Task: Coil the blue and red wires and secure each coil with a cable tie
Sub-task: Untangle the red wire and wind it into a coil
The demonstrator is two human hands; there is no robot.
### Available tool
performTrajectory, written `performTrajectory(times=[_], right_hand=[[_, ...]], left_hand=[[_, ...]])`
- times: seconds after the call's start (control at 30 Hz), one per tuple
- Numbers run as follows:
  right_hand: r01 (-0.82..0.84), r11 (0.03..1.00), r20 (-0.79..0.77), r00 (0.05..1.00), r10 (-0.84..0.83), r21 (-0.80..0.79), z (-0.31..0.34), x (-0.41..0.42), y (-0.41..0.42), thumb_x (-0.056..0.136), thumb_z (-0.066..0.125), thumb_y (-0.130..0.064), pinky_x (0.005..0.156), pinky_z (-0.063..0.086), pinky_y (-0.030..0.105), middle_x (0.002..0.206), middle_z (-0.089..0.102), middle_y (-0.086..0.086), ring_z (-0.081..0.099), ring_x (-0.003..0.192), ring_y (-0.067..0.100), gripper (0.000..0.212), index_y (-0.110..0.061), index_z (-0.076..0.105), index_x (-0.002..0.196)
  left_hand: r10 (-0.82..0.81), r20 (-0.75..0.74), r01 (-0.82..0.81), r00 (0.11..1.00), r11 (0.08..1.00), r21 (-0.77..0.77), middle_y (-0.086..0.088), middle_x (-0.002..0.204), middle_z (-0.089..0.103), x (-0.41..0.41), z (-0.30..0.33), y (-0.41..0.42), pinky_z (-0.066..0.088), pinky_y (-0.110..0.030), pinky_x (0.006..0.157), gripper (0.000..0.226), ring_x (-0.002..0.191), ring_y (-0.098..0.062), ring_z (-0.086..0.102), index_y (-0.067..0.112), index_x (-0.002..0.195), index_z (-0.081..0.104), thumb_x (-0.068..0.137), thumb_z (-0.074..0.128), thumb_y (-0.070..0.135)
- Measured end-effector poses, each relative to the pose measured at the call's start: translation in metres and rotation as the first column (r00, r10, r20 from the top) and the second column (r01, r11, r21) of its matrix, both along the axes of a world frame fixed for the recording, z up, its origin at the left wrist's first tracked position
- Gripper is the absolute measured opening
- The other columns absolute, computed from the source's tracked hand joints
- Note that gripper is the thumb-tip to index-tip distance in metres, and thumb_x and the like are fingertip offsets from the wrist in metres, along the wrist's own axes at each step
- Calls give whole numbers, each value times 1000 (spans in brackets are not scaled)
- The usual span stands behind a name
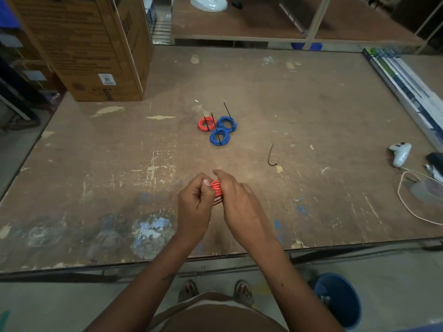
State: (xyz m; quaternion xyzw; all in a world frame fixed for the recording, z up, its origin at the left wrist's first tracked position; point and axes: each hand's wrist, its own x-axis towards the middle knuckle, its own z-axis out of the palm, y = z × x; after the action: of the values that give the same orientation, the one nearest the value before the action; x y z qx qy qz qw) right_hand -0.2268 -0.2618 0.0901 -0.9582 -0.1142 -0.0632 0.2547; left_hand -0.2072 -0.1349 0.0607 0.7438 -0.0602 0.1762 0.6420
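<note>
You hold a red wire coil [217,190] between your two hands, above the near part of the worn brown table [311,111]. Your left hand [195,203] has the fingers curled, and its thumb presses on the left side of the coil. Your right hand [236,202] wraps around the right side of the same coil, so only some red loops show between the hands. If a tie is already on this coil, I cannot tell.

Further from you, near the middle of the table, three finished coils lie close together: a tied red coil [206,123], a far blue coil [227,123] and a near blue coil [219,137]. Each one has a black cable tie with the end sticking up. The three touch or almost touch each other.

One loose black cable tie [271,156] lies alone on the table, to the right of your hands and well apart from the coils. A cardboard box [84,49] stands at the far left, and a white game controller [399,153] lies at the right edge.
</note>
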Motion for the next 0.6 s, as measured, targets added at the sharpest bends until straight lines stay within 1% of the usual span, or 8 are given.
performTrajectory(times=[0.1, 0.17, 0.23, 0.3, 0.37, 0.43, 0.53, 0.6], right_hand=[[54, 992, -1, 999, -55, 111, -1, -2, 18, 111, 36, -29, 85, 54, 42, 125, 65, 4, 62, 100, 24, 35, -18, 50, 142], [95, 973, -4, 995, -97, 208, 0, -3, 35, 108, 28, -42, 85, 54, 42, 123, 63, 5, 60, 99, 22, 48, -14, 54, 136], [147, 956, -34, 989, -143, 254, 3, -2, 49, 105, 23, -54, 85, 53, 40, 122, 63, 5, 58, 99, 22, 61, -12, 57, 133], [170, 972, 84, 979, -185, 163, 2, 3, 55, 110, 33, -48, 79, 52, 37, 113, 64, 4, 54, 89, 17, 45, -13, 58, 126], [188, 977, 197, 959, -205, 98, -2, 9, 59, 113, 48, -30, 74, 50, 36, 101, 68, 3, 53, 77, 16, 21, -13, 59, 119], [186, 982, 176, 966, -190, 39, -6, 17, 60, 113, 50, -22, 76, 48, 36, 96, 70, 3, 59, 73, 19, 13, -13, 58, 118], [181, 983, 130, 976, -177, -19, -9, 21, 61, 109, 52, -16, 70, 41, 32, 100, 70, 4, 61, 76, 23, 13, -13, 59, 120], [157, 986, 28, 987, -159, 52, -9, 23, 61, 110, 45, -18, 71, 49, 41, 109, 67, 5, 62, 84, 27, 18, -15, 55, 124]], left_hand=[[88, 0, -88, 996, 994, -67, -3, 64, 46, 6, 0, 2, 38, -44, 54, 40, 58, -21, 44, 10, 75, 51, 108, 40, 30], [153, -55, -160, 987, 973, -164, -7, 66, 44, 10, -1, 2, 39, -45, 56, 40, 61, -21, 43, 8, 77, 48, 107, 40, 34], [180, -107, -201, 978, 951, -235, -1, 67, 44, 14, 0, 1, 39, -43, 58, 38, 62, -18, 43, 14, 77, 47, 105, 42, 39], [169, -146, -203, 975, 942, -269, 6, 67, 45, 15, 4, 2, 39, -39, 58, 34, 62, -14, 43, 24, 77, 48, 105, 45, 43], [120, -181, -173, 976, 933, -317, 7, 66, 44, 16, 7, 5, 40, -37, 58, 32, 62, -13, 42, 31, 75, 48, 104, 51, 43], [55, -214, -135, 975, 917, -376, 4, 68, 43, 18, 6, 9, 39, -36, 60, 32, 64, -13, 41, 29, 75, 47, 105, 56, 34], [-15, -317, -149, 948, 861, -487, 5, 66, 43, 24, -2, 12, 37, -33, 59, 36, 63, -10, 40, 24, 72, 47, 106, 53, 13], [-8, -363, -194, 932, 834, -516, 4, 66, 41, 29, -3, 11, 35, -34, 58, 35, 62, -10, 39, 23, 71, 46, 103, 49, 8]])
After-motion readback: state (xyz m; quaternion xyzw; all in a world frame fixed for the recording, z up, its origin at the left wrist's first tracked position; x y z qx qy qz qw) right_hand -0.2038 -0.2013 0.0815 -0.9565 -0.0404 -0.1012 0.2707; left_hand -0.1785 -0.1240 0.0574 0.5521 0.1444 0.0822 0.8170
